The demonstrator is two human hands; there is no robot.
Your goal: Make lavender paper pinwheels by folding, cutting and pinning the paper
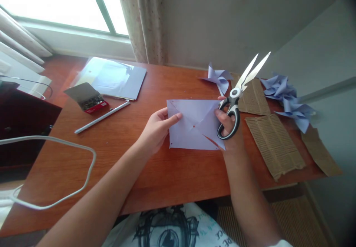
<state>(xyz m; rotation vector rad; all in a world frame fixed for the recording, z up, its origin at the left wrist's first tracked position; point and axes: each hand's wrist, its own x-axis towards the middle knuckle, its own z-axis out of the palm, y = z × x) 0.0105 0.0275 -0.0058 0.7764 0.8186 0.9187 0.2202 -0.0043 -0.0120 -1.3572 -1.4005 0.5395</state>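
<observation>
A square sheet of lilac paper (186, 135) is held up over the table between both hands. Its surface shows diagonal creases, a small hole in the middle, holes near some corners and a slit at the lower right. My left hand (157, 130) pinches the left edge, thumb on top. My right hand (226, 124) grips the right edge and also has the scissors (235, 93) hooked on it by a black-and-grey handle. The scissor blades point up and away, slightly apart. Some of the right fingers are hidden behind the paper and handles.
Paper pinwheels (218, 77) lie at the back, with more pinwheels (297, 109) at the right. Corrugated cardboard pieces (275, 145) rest near the right edge. A small open box (96, 106), a rolled paper stick (102, 117), a stack of sheets (133, 80) and a white cable (93, 161) are on the left.
</observation>
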